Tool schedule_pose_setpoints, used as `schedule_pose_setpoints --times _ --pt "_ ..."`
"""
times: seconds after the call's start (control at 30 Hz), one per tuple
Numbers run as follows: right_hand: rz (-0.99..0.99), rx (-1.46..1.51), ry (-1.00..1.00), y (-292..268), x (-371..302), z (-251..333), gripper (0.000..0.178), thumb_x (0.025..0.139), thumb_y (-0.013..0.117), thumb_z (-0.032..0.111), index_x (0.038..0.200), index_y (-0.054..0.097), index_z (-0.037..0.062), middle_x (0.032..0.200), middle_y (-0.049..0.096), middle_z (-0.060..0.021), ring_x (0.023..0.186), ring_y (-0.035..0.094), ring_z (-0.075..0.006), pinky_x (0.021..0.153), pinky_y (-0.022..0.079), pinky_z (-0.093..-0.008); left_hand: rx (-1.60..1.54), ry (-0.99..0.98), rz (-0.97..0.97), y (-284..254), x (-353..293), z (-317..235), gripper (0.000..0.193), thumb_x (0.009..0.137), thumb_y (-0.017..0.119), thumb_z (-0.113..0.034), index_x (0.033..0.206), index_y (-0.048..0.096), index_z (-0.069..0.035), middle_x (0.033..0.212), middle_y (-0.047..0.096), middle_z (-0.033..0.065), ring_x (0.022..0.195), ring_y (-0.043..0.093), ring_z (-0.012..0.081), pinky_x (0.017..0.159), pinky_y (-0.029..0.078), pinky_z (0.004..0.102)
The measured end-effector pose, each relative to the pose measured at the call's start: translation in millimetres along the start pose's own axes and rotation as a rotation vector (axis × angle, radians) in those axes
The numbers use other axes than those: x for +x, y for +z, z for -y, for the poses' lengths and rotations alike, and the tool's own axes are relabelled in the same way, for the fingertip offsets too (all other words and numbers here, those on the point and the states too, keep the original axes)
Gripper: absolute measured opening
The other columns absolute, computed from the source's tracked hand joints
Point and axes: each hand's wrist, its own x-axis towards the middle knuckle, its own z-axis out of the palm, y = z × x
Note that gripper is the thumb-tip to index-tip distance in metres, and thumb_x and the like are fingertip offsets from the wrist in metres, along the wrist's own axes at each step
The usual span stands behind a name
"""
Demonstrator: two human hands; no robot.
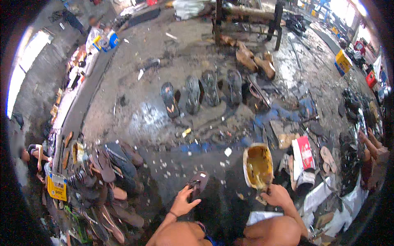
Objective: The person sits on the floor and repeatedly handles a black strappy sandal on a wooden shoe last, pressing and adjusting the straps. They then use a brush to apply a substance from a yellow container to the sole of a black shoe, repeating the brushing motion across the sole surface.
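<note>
My left hand (184, 201) is closed on the near end of a dark brown flip-flop (199, 180), its thumb set apart from the fingers. A small white patch shows near the flip-flop's far end. To the right stands an open tub (257, 166) with pale walls, smeared inside with yellow-brown glue. My right hand (278, 195) is at the tub's near edge, fingers pinched round what looks like a brush (262, 187), its head at the rim. The fingers hide most of its handle.
Several dark soles (210, 88) lie in a row ahead. Sandals (117, 162) are piled at left beside a yellow box (56, 186). Wooden shoe lasts (246, 57) lie by a wooden stand (248, 18). A red-and-white box (303, 152) and scraps lie at right. Other people sit at both sides.
</note>
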Motion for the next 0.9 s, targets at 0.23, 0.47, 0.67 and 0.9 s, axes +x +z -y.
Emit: schedule_pose_setpoints --times 0.23,0.47,0.67,0.9 --pt "-0.056 1.16 -0.246 -5 -25 25 0.027 0.093 0.069 0.014 0.117 0.065 0.0012 0.102 0.069 -0.0047 0.09 0.063 -0.0126 0.079 0.053 -0.0296 0.325 0.519 -0.047 57 59 13 0.066 0.084 0.07 -0.044 0.136 0.055 -0.007 0.161 0.026 0.0175 0.15 0.02 0.0381 0.12 0.014 0.0573" --pt "-0.309 1.253 -0.396 -15 -10 73 0.03 0.09 0.074 0.009 0.118 0.065 0.0006 0.106 0.07 -0.0059 0.098 0.065 -0.0133 0.087 0.052 -0.0292 0.291 0.591 0.057 70 93 -30 0.06 0.095 0.055 -0.049 0.143 0.051 -0.013 0.154 0.041 0.0147 0.144 0.035 0.033 0.118 0.024 0.0463" --pt "-0.553 0.88 -0.749 -33 30 133 0.028 0.087 0.073 0.008 0.115 0.069 0.0048 0.106 0.072 -0.0083 0.095 0.068 -0.022 0.086 0.053 -0.0349 -1.399 -0.088 0.056 19 79 -96 0.047 0.103 0.041 -0.035 0.131 0.057 -0.001 0.126 0.065 0.0149 0.112 0.064 0.0264 0.1 0.05 0.0413" --pt "-0.71 0.696 -0.969 -22 46 158 0.02 0.086 0.065 0.007 0.104 0.071 0.0075 0.098 0.072 -0.0154 0.09 0.068 -0.0361 0.081 0.054 -0.0425 -1.609 0.063 0.266 18 61 -95 0.052 0.104 0.035 -0.038 0.131 0.056 0.001 0.122 0.066 0.0172 0.105 0.067 0.0282 0.094 0.054 0.0449"
